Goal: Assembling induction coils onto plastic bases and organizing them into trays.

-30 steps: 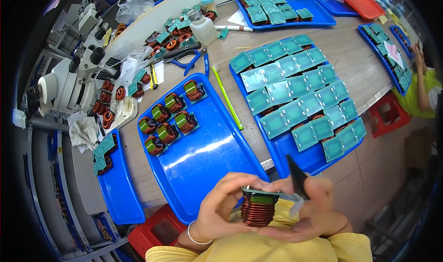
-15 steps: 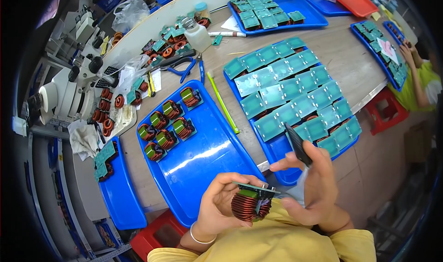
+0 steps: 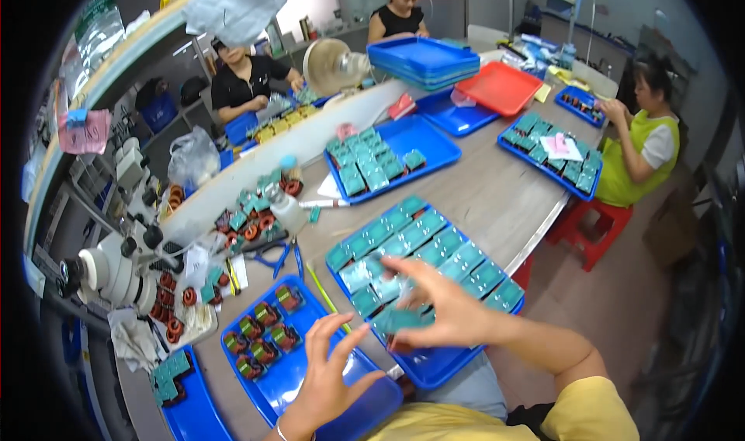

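Observation:
My right hand [image 3: 446,301] is curled over the near end of a blue tray [image 3: 437,369] filled with rows of green circuit boards [image 3: 388,235]. A green circuit board with a copper coil beneath it [image 3: 401,321] is between its thumb and fingers, somewhat blurred. Nothing lies in my left hand [image 3: 330,371], whose fingers are spread over the right side of another blue tray [image 3: 291,379]. That tray carries several copper-wound coils with green tops [image 3: 266,314], standing coil side up at its far end.
Beyond the trays lie blue-handled pliers [image 3: 272,259], a clear bottle [image 3: 287,212] and a heap of coils [image 3: 250,222]. A microscope [image 3: 116,274] stands at left. Another board tray [image 3: 442,152] is at the back. Co-workers sit across the bench and at right [image 3: 648,142].
The coil board has left my left hand, which has opened and moved left. My right hand has moved forward over the board tray; the black tool no longer shows. The view has tilted up.

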### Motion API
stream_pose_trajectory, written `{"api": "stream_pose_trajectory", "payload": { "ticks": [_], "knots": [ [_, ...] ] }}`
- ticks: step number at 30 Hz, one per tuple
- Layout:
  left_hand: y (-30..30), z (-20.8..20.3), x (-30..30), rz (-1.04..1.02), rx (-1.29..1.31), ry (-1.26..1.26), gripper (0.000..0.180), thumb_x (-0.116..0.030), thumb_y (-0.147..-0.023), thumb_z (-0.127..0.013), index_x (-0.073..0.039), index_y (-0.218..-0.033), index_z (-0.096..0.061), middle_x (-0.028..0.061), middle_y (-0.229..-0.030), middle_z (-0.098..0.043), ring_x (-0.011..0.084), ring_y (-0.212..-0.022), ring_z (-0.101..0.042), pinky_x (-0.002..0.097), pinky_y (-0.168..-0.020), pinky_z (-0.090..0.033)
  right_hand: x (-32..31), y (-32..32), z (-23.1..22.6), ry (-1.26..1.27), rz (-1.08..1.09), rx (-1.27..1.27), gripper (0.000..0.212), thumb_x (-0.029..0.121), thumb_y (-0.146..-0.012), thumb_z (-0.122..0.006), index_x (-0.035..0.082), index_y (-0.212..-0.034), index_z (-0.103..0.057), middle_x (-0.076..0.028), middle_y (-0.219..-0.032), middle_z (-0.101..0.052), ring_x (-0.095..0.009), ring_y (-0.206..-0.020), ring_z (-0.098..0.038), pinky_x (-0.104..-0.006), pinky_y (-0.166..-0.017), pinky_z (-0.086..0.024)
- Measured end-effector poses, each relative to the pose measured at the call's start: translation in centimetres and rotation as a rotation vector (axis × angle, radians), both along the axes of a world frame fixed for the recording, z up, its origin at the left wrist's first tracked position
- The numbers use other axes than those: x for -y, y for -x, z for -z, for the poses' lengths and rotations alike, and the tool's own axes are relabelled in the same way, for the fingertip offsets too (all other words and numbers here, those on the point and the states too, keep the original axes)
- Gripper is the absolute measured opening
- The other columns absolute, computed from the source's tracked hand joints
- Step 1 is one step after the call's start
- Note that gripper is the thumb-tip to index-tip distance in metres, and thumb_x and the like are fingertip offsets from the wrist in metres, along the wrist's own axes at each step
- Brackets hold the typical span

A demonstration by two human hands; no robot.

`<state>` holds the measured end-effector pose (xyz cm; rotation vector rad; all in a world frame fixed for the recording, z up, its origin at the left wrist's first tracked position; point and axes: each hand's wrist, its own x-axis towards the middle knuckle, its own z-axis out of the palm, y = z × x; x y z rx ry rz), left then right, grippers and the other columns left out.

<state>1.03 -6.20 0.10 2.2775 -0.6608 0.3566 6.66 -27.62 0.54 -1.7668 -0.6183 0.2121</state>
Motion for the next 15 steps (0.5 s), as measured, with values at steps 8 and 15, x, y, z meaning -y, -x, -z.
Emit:
{"api": "stream_pose_trajectory", "payload": {
  "ticks": [8, 15],
  "knots": [
    [-1.7, 3.7, -2.6, 0.034, -0.014, -0.113, 0.042, -0.011, -0.063, -0.075, -0.007, -0.102, -0.059, 0.0118, -0.110, -0.050, 0.0311, -0.106, -0.046, 0.0403, -0.090, -0.038, 7.8, -21.9, 4.4, 0.169, 0.745, 0.497, 0.087, 0.013, -0.060, -0.074, 0.001, -0.133, -0.028, -0.016, -0.116, -0.042, -0.027, -0.104, -0.048, -0.0344, -0.079, -0.046],
    [-1.6, 5.0, -3.2, 0.101, -0.165, -0.067, 0.041, -0.010, -0.069, -0.070, -0.004, -0.106, -0.054, 0.0163, -0.107, -0.052, 0.0340, -0.103, -0.048, 0.0408, -0.089, -0.039, 9.1, -32.6, 9.2, 0.416, 1.053, 0.507, 0.079, 0.002, -0.060, -0.067, -0.001, -0.130, -0.028, -0.020, -0.113, -0.042, -0.040, -0.091, -0.054, -0.0433, -0.078, -0.046]
  ]
}}
